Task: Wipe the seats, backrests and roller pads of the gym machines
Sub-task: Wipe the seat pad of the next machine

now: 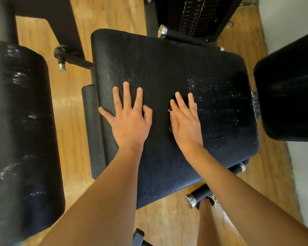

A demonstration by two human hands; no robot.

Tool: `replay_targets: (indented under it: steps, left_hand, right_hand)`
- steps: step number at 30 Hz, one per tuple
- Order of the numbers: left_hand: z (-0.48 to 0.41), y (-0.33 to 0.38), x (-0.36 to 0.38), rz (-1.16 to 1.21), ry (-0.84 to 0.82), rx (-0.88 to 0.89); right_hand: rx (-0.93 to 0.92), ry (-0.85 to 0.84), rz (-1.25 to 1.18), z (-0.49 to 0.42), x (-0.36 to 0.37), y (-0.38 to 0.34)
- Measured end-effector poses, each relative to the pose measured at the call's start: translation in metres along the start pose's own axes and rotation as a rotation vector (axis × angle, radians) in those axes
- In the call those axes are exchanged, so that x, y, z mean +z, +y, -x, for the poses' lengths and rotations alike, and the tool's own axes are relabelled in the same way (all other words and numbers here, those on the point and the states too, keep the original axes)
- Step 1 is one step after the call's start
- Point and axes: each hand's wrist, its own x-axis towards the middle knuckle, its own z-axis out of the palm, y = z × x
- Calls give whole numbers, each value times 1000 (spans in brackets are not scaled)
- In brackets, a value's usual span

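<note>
Left forearm (103,189) and right forearm (238,192) fill the bottom of the view, both hands down on the seat pad (167,64).

Left hand (130,119): flat, fingers straight and spread, palm pressing the vinyl, nothing held. Reads as a brace.

Right hand (184,121): also flat, fingers straight and close together, pressing on something dark. A small dark lump (170,129) sticks out thumb-side, with a pink fleck by the index finger. Probably a cloth, but it's black on black, so can't confirm. No curl or pinch on either hand.

Relative to the hands:
- Droplets (219,96) and wet sheen lie just beyond and outboard of the right fingertips, toward what I take for the backrest (288,86).
- Vinyl ahead of the left fingers looks dull and drier.
- Roller pad (20,121) is well outboard of the left hand, streaky and untouched.
- Weight stack (190,16) is far ahead of both hands.

Handling, my guess:
- Seat pad is bolted down, vinyl over foam. It gives under the palm but won't shift, so it's safe to lean on.
- Wet patch will be slick.
- A cloth would be light and limp and bunch if pushed fingertip-first. Keep the whole palm on it.
- Roller pad likely spins on its axle. Steady one end with the free hand while wiping round it.
</note>
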Motion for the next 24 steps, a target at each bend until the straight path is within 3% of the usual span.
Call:
replay_targets:
  steps: [8,17,24]
  left_hand:
    - [-1,0,-1,-16,-4,7]
    - [0,0,1,-1,10,9]
    - [0,0,2,-7,13,16]
  right_hand:
    - [-73,-11,24,88,-4,7]
    - [32,-20,-35,37,-1,1]
    - [-20,19,12,98,0,7]
